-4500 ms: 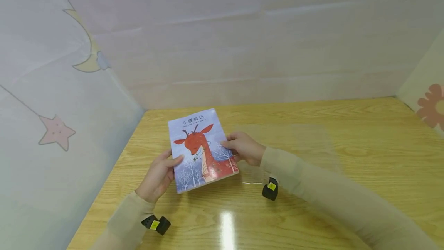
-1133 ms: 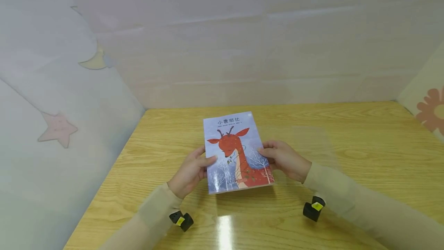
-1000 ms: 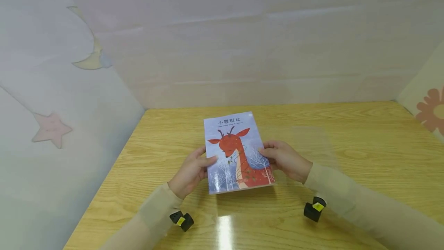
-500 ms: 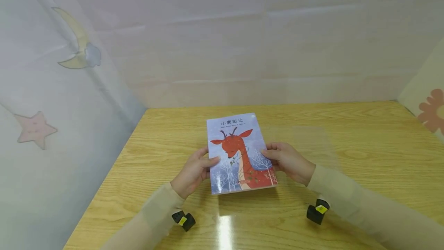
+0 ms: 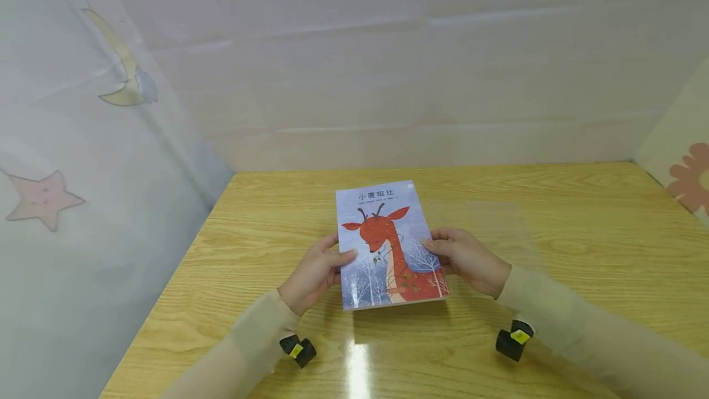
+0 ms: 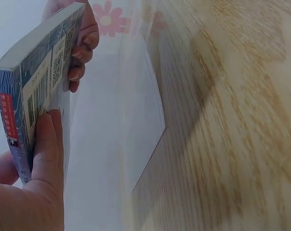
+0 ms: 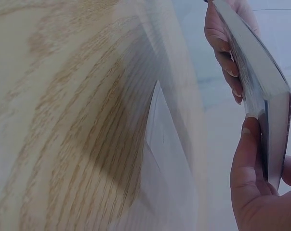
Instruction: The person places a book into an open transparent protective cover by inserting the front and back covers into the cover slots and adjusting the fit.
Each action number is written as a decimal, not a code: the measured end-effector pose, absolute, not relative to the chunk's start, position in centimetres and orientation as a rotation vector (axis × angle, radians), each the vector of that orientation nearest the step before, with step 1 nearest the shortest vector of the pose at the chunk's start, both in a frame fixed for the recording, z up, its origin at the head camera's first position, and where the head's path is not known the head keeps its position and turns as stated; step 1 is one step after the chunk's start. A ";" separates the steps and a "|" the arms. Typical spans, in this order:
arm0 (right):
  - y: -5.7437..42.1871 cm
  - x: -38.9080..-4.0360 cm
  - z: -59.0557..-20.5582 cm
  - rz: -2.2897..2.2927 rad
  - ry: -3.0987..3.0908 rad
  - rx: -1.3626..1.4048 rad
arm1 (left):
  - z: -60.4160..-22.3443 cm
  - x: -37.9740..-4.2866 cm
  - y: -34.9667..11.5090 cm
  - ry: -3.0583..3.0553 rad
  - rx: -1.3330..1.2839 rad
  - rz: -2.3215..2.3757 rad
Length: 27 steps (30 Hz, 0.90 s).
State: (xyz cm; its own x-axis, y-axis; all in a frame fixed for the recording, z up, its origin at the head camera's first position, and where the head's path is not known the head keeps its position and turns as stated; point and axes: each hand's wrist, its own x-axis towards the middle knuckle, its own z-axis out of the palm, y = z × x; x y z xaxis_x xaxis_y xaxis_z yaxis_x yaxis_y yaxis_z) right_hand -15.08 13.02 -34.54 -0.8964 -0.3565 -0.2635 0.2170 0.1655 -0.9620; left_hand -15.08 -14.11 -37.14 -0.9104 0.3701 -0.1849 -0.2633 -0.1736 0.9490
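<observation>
A paperback picture book (image 5: 388,251) with a red deer on a pale blue cover is held up over the table, front facing up. My left hand (image 5: 316,271) grips its left edge, thumb on the cover and fingers beneath. At the right edge my right hand (image 5: 465,258) pinches it the same way. The left wrist view shows the back cover with a barcode (image 6: 38,98) and the book's spine (image 6: 8,115). In the right wrist view the page edges (image 7: 254,53) face the camera, with the book closed. Beneath it lies a clear, glossy sheet (image 5: 498,226), partly hidden.
The wooden table (image 5: 249,214) meets a pale fabric wall (image 5: 354,79) at the back. On the left wall are a pink star (image 5: 44,200) and a moon (image 5: 130,72); a red flower (image 5: 692,174) is on the right. Black wrist cameras (image 5: 299,351) hang below the sleeves.
Both hands have carried the book from the left toward the middle since the oldest frame. Within the last second it has shifted slightly further right. The grip looks unchanged.
</observation>
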 end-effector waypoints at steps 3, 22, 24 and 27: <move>13.1 -15.0 -34.5 -1.785 2.011 -0.135 | -37.1 -15.1 -14.0 1.689 0.117 2.131; 13.7 -15.0 -34.9 -1.783 2.039 -0.098 | -37.0 -15.2 -13.4 1.684 0.135 2.110; 13.9 -15.0 -35.0 -1.785 2.041 -0.093 | -37.0 -15.2 -13.3 1.684 0.140 2.103; 14.2 -14.9 -35.1 -1.787 2.040 -0.106 | -37.1 -15.3 -13.1 1.683 0.149 2.094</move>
